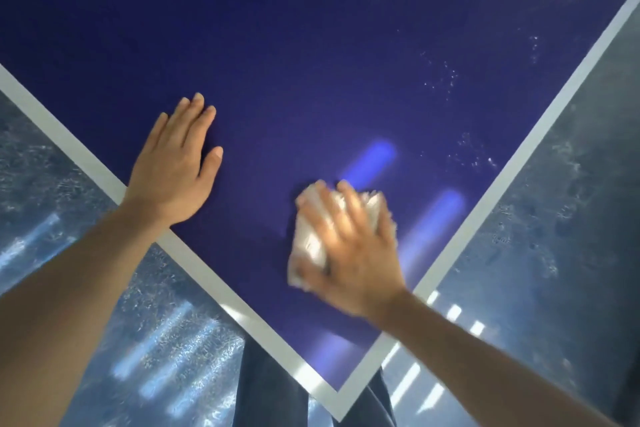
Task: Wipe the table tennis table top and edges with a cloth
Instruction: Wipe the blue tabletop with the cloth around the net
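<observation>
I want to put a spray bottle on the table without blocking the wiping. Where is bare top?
The wide blue top beyond both hands is bare, apart from white specks toward the right edge line. Crowded: the near corner, where the left hand rests flat and the right hand presses the cloth.

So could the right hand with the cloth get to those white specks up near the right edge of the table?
Probably yes. The right hand presses the cloth on the blue table top, and nothing lies between it and the white specks. The left hand rests flat, well off to the side.
</observation>
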